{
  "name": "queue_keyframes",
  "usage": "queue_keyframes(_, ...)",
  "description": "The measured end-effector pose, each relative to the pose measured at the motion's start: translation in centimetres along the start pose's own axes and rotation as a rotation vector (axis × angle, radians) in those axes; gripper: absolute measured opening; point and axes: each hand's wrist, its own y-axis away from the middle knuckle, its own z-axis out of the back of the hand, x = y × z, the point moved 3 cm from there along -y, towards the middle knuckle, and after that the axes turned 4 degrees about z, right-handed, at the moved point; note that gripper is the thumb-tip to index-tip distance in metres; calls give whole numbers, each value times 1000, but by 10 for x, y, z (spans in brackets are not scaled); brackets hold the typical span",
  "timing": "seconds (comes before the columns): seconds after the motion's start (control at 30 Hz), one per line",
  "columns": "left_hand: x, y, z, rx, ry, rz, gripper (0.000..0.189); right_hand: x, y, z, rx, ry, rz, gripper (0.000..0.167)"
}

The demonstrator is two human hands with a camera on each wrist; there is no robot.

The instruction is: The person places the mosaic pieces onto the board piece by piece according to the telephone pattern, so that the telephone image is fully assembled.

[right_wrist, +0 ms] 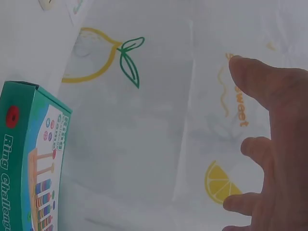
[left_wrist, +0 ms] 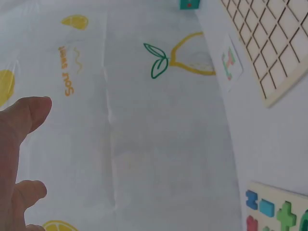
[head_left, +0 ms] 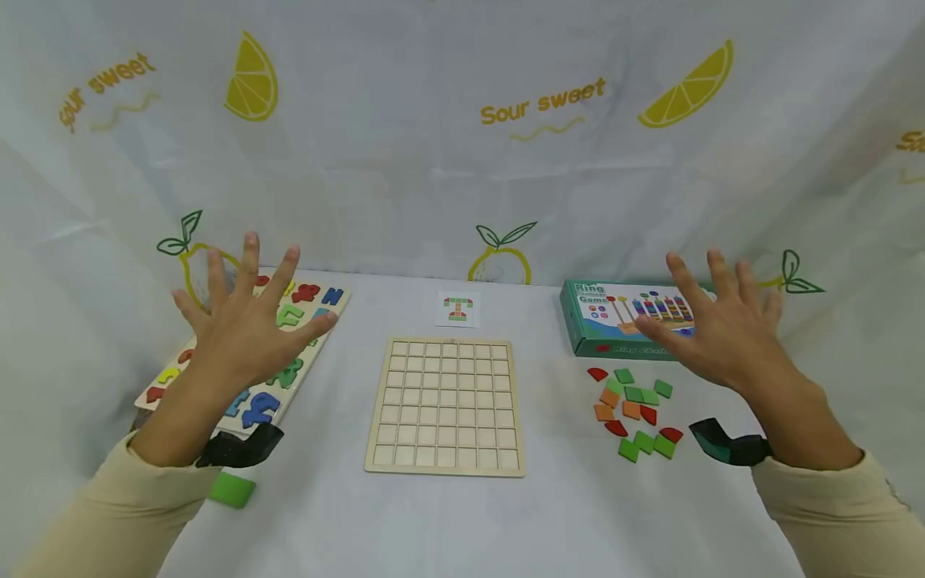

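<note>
White tabletop (head_left: 433, 522) beneath raised hands (head_left: 249, 337) (head_left: 730, 337), lemon-printed curtain (head_left: 405, 177) behind

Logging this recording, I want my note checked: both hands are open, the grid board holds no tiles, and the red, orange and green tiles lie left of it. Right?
One error: the tiles lie right of the grid board, as the head view shows. The rest stands.

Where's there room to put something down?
There's bare table between the letter board and grid board, between grid board and tiles, and on the grid board's near side. It's crowded at the right, with tiles clustered in front of the box.
</note>
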Motion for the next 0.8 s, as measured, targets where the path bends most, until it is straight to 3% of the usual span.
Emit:
queue_keyframes(0.37,-2,16,-25,-28,84,-38,90,-20,4,-13,-114,-98,97,86)
queue_keyframes(0.8,-8,31,-68,14,139,-66,91,-45,9,-37,-166,-235,60,79)
